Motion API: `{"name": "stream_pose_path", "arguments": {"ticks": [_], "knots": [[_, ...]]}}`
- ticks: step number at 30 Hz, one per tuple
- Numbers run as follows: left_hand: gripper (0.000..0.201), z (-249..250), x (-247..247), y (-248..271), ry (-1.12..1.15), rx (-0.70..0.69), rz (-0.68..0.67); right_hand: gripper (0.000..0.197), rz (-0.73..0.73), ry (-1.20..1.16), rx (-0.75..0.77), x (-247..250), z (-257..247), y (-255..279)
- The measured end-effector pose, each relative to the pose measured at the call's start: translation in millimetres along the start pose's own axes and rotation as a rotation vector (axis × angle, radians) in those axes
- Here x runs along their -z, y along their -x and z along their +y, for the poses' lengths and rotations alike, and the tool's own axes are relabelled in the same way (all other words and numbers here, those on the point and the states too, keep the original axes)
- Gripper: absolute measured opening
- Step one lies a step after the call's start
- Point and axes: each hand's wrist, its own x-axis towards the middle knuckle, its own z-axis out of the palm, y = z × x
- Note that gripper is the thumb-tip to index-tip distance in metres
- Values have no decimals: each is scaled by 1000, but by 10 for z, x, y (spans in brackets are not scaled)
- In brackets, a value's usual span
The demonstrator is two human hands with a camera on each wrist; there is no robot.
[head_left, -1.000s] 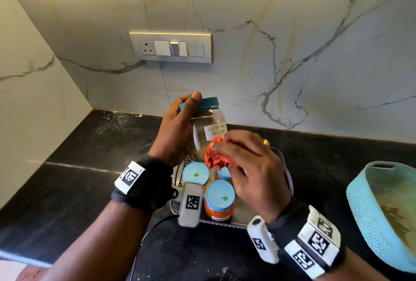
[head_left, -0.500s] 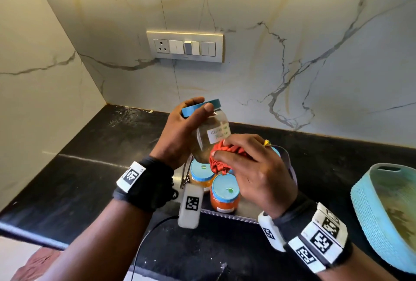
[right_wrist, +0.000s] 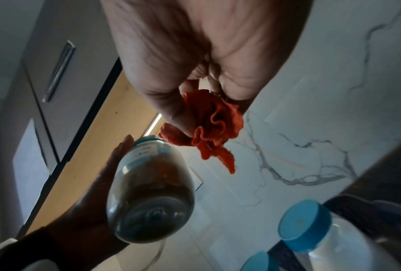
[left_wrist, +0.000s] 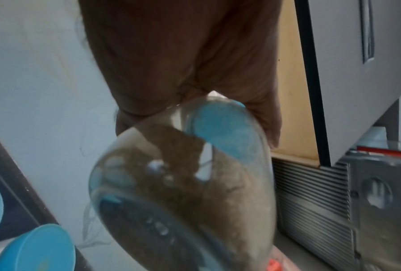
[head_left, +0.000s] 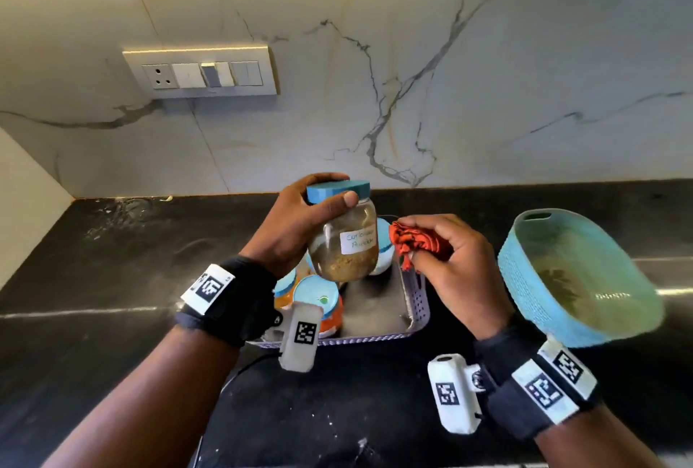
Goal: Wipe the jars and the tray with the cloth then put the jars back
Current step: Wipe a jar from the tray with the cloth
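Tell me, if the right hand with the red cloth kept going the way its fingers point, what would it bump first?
Probably the jar in the left hand; the right hand and cloth point at its side, though depth is unclear.

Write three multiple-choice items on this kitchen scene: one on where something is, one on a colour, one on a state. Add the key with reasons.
1. Where is the brown-powder jar?
A. Standing in the tray
B. Held up over the tray
C. Inside the basket

2. What colour is the cloth?
A. Red-orange
B. White
C. Green

3. How does the cloth stand to the held jar?
A. Pressed on its label
B. Wrapped round its lid
C. Apart from it

Key: 1 B, the left hand grips it by the blue lid above the tray. 2 A, the bunch in the right hand is red-orange. 3 C, the head view and the right wrist view both show a gap between cloth and jar.
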Motion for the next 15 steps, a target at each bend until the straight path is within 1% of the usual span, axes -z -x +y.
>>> {"name": "stream_pose_path", "arguments": {"ticks": [2, 4, 6, 8, 10, 12, 13, 15], "knots": [[75, -33, -134, -36, -99, -9, -34, 48, 11, -26, -56, 87, 34, 115], [84, -45, -196, -33, -260, -46, -44, 46, 21, -39, -87, 130, 76, 218], [98, -52, -131, -2, -459, -98, -58, 45, -1, -48, -100, 114, 105, 294], [105, -58, 16, 52, -605, -102, -59, 46, -30, -67, -111, 66, 136, 339], [101, -68, 217, 144, -691, -72, -18, 46, -75, -102, -131, -47, 143, 365], [86, -83, 437, 270, -741, -41, 19, 47, -130, -139, -142, -212, 118, 364], [82, -101, 546, 339, -773, -26, 32, 48, -159, -147, -137, -297, 102, 357], [82, -163, 805, 510, -861, 5, 90, 48, -229, -155, -125, -495, 68, 349]]}}
